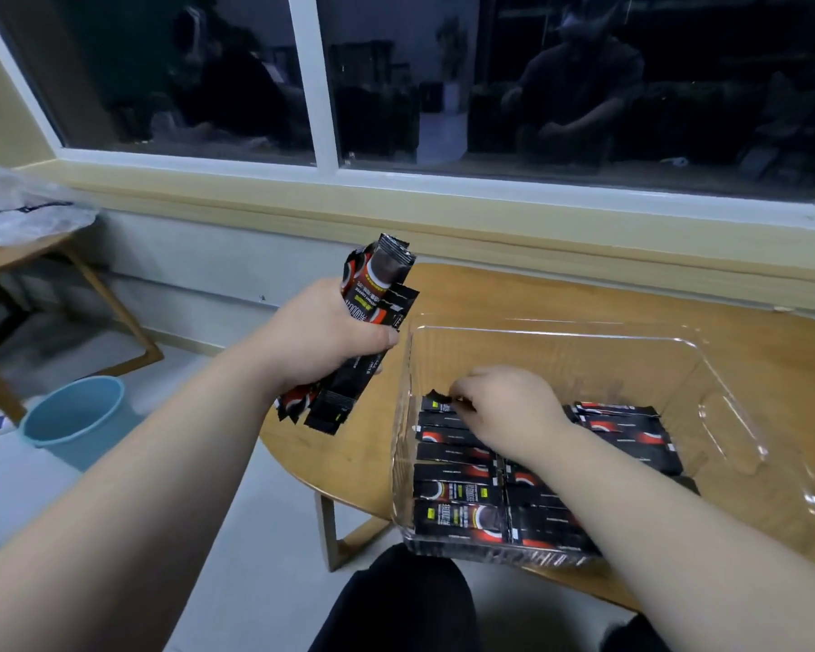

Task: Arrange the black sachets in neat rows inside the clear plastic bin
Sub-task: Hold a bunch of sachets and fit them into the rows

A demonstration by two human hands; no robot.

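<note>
Inside the clear plastic bin [749, 444] we see black sachets [457, 491] lying in rows, our right hand [509, 407] pinching the farthest one, while our left hand [321, 336] grips a bundle of sachets [372, 294] left of the bin, above the wooden table [349, 454].

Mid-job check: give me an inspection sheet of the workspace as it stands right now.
Surface: wooden table, rounded edge, under the window.
Job's things: clear plastic bin on the table; black sachets lie flat in rows on its floor, near part filled, far part bare.
Clutter: nothing seen on the table.
Grippers: left hand clasps a bundle of sachets outside the bin; right hand is inside the bin, fingertips on the farthest sachet of the left row.
Cables: nothing seen.
Surroundings: blue bucket on the floor; second table with a plastic bag at left; dark window.
</note>
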